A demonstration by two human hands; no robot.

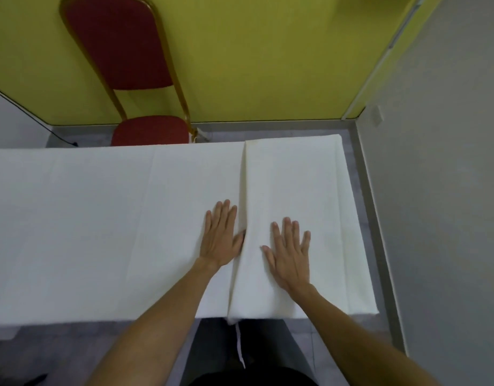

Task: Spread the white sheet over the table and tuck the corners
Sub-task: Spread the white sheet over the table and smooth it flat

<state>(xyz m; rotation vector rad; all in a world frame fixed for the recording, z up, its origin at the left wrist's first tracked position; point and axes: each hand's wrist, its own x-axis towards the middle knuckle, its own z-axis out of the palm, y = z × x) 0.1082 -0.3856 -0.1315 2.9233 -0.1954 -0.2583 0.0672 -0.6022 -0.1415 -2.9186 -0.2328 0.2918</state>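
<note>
Neither grip is closed on anything: the left hand (pixel 220 235) and right hand (pixel 289 253) both lie flat, fingers spread, on one white sheet (pixel 101 218) covering the bench (pixel 1 331), either side of a raised fold (pixel 241 207). Bare floor (pixel 365 207) runs beyond its right edge; one red chair (pixel 151 130) stands behind the far edge.

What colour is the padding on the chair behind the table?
Dark red, on the chair with a gold-coloured frame; seen in the head view.

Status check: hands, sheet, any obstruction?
Left hand, right hand flat, open. White sheet spread; fold ridge between them. Nothing in the way.
</note>
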